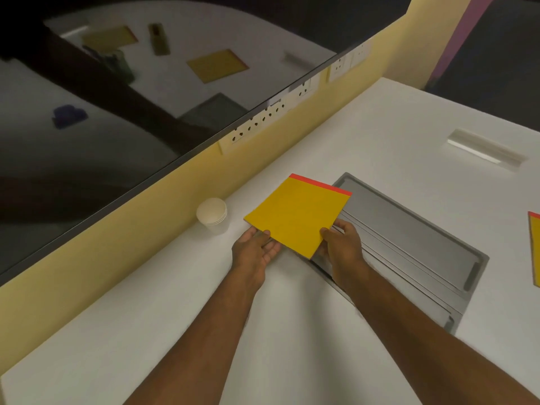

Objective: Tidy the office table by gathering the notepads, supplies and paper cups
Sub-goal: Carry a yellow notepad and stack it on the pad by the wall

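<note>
A yellow notepad [298,213] with a red top strip is held just above the white table [409,135], partly over a grey hatch. My left hand [255,252] grips its near left corner, thumb on top and fingers under. My right hand [340,247] pinches the near right edge. A short stack of white paper cups [212,215] stands to the left of the notepad, close to the yellow partition. A second yellow notepad [534,247] lies at the right edge of view, cut off by the frame.
A grey metal cable hatch [415,247] is set into the table under and right of the notepad. The yellow partition [122,238] with several white sockets [271,115] runs along the far side, with dark glass [87,118] above it reflecting the table. A pale slot [482,149] sits at the back right.
</note>
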Tool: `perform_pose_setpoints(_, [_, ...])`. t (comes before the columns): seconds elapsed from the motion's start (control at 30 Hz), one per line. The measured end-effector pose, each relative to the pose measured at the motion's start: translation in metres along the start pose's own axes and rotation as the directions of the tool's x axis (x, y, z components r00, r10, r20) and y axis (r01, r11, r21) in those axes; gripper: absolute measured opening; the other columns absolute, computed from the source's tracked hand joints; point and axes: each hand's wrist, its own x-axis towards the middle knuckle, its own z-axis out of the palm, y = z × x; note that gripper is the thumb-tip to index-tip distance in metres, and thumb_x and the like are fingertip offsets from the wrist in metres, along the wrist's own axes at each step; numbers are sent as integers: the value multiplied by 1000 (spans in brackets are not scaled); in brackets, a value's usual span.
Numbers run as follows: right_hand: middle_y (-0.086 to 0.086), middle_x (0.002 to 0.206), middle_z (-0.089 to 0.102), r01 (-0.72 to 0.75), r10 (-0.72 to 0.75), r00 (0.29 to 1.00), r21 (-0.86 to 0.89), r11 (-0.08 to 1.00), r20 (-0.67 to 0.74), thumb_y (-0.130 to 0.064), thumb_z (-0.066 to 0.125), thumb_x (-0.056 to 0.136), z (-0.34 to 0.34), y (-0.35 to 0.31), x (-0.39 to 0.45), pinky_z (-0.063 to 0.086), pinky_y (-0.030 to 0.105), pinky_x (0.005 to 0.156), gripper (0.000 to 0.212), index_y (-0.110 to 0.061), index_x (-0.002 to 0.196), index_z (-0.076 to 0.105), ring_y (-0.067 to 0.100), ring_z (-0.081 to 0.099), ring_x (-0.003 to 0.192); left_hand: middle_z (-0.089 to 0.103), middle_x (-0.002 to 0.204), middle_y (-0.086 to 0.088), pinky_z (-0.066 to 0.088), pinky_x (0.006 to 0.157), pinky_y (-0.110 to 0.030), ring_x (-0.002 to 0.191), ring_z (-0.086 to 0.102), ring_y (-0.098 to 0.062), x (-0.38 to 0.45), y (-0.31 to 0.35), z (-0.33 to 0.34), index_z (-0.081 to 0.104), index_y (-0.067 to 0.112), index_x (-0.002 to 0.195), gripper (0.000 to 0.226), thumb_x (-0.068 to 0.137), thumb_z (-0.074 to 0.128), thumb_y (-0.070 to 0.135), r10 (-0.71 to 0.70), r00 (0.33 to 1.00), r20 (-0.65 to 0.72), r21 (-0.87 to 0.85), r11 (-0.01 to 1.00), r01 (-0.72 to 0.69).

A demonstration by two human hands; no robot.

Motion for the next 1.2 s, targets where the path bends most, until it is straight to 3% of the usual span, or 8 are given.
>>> perform_pose_setpoints(0.4, [21,121,68,61,-52,995,-113,992,80,6,59,96,19,-6,71,63,31,71,22,-15,101,61,29,71,100,73,107,-9,62,79,-35,88,75,-24,59,0,33,50,13,145,53,97,55,-8,36,993,-110,62,998,-30])
perform_pose_setpoints(0.53, [39,127,57,92,-53,984,-228,969,173,12,54,94,12,-7,84,56,49,95,31,12,125,55,48,64,110,73,100,-9,64,72,-34,83,75,-24,72,5,37,52,12,143,52,96,55,-10,64,988,-138,106,993,-50])
perform_pose_setpoints(0.63, [24,105,67,294,-207,951,-477,828,228,9,60,90,9,-4,90,60,41,81,20,6,109,62,33,67,89,72,98,-8,64,70,-34,81,74,-24,80,3,37,57,19,133,48,95,56,-10,102,981,-166,154,985,-77])
perform_pose_setpoints(0.73, [12,96,60,490,-301,871,-691,532,387,2,60,91,9,2,95,49,37,73,6,-2,95,63,21,55,82,66,91,-9,63,72,-39,78,72,-29,88,0,35,58,23,84,34,90,62,-10,214,945,-248,358,927,-116])
perform_pose_setpoints(0.87, [17,140,54,582,-271,799,-805,119,537,-18,57,101,10,12,104,43,44,106,33,2,127,62,34,48,132,54,89,-4,54,83,-36,90,63,-34,92,-1,30,38,34,66,49,90,63,0,469,875,-120,823,540,-177])
perform_pose_setpoints(0.93, [14,158,40,599,-221,783,-801,10,582,-25,51,104,10,15,107,32,41,117,41,-5,140,55,31,36,146,55,95,-12,39,77,-24,90,55,-29,90,-3,28,58,27,75,31,92,60,1,492,870,35,937,287,-200])
perform_pose_setpoints(1.03, [11,165,28,618,-222,753,-781,-90,620,-30,45,107,10,18,113,20,37,123,49,-10,152,42,27,26,152,55,141,-16,37,106,-30,131,50,-29,91,-9,23,62,3,133,37,97,57,3,425,884,196,975,8,-220])
perform_pose_setpoints(1.2, [10,167,23,636,-214,719,-750,-180,661,-33,41,108,12,22,119,15,38,125,52,-13,156,35,27,21,155,35,159,-14,31,114,-32,144,33,-30,90,-13,19,51,5,144,43,102,52,10,370,882,291,952,-201,-229])
